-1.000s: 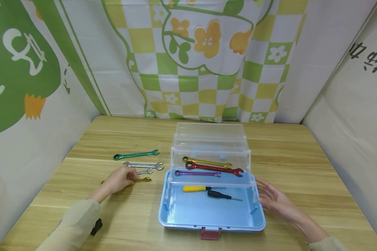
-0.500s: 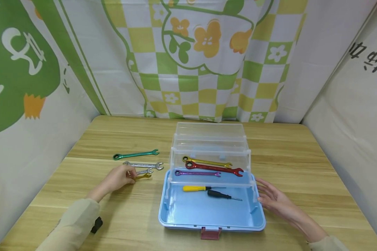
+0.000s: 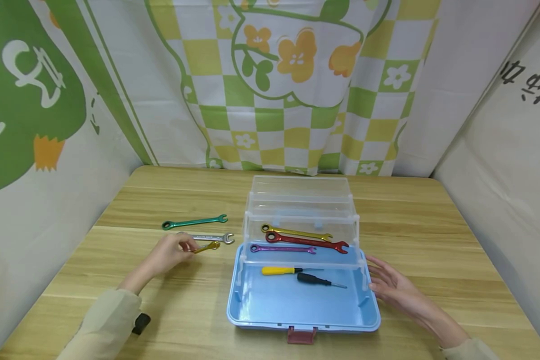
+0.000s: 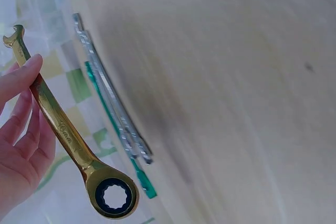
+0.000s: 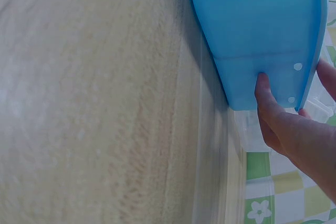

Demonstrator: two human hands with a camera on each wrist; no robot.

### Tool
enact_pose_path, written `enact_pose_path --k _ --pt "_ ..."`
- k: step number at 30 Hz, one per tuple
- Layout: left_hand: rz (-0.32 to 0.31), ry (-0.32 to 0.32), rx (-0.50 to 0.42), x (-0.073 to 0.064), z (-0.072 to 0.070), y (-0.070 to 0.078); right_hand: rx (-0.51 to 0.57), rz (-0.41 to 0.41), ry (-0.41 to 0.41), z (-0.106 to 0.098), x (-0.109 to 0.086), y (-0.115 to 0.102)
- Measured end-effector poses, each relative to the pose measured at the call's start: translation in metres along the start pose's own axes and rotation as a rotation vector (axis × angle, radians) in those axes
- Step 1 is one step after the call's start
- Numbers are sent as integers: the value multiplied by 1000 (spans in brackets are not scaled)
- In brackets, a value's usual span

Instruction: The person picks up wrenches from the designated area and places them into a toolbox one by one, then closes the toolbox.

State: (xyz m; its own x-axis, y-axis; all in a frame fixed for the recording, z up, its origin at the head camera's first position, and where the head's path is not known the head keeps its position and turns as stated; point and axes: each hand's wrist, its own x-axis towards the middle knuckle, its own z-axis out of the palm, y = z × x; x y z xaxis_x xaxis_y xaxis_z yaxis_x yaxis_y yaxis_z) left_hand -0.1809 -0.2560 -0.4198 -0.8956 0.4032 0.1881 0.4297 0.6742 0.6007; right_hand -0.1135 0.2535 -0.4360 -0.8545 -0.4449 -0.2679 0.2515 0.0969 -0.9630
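The wood-grain tabletop carried everything, with the blue toolbox squarely before the person, presumably so both hands could reach it. Its clear cantilever tiers were folded back toward twelve o'clock, which left the front of the base exposed.

The hands were well apart. The right hand, between three and four o'clock of the box, rested its fairly straight fingers against the outer side wall, likely to steady it. The left hand, at nine o'clock, pinched the gold ratcheting combination wrench between thumb and fingers, near its open end; a grip on the slim shank probably left the heavier ratchet ring hanging out beyond.

Inside the tiers, the red wrench, yellow wrench and purple wrench lay lengthwise, ratchet rings toward nine, seemingly because the long shape suited it; which tier bore each I could not tell. On the tabletop, the green wrench and two silver wrenches lay in a loose row between nine and ten, perhaps for easy picking.

The yellow screwdriver and black screwdriver lay in the base, tips toward three. Smallest, the maroon latch hung at six, unfastened.
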Motion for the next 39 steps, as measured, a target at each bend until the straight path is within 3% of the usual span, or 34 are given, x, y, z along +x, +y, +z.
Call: enact_pose_path --k 19,26,39 --pt "78 87 27 2 -7 43 -7 -4 3 1 -1 0" --pt "150 133 7 6 -9 55 -10 -10 7 2 -1 0" --pt "168 85 5 19 -16 88 3 -11 0 1 -1 0"
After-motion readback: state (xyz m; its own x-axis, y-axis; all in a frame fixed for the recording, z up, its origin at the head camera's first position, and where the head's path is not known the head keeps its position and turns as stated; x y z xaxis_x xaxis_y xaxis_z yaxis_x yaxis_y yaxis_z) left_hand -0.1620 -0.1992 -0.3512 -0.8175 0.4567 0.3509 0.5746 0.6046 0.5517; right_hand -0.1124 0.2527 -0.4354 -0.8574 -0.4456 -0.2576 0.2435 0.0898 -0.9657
